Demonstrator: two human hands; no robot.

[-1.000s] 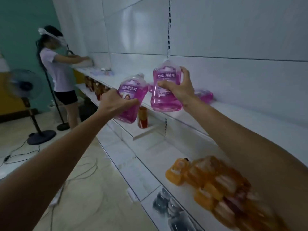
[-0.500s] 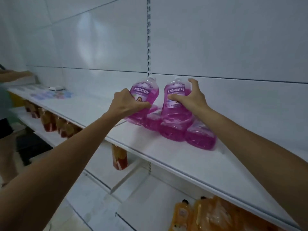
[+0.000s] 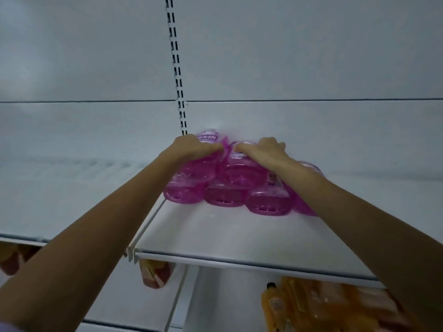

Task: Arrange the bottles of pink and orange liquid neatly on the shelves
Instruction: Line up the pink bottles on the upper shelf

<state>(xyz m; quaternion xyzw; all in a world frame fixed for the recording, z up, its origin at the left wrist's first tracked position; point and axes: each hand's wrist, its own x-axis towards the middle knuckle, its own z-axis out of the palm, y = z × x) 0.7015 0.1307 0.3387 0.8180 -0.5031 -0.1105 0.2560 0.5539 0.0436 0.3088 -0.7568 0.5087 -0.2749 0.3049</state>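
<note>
Several bottles of pink liquid lie stacked on their sides at the back of the white upper shelf [image 3: 215, 238], bases toward me. My left hand [image 3: 191, 147] grips the upper left pink bottle [image 3: 191, 173], whose label shows above my fingers. My right hand [image 3: 263, 152] grips the upper right pink bottle [image 3: 239, 173] beside it. Both rest on a lower row of pink bottles [image 3: 266, 203]. Orange bottles [image 3: 299, 305] stand on the shelf below at the lower right.
A slotted upright [image 3: 177, 75] runs up the white back panel. Reddish-brown bottles [image 3: 153, 274] sit under the upper shelf, with more at the far left [image 3: 9, 259]. A gap splits the two upper shelf boards.
Both hands have pushed their pink bottles back and down onto the pile against the back panel. The camera has moved closer and turned to face the shelf.
</note>
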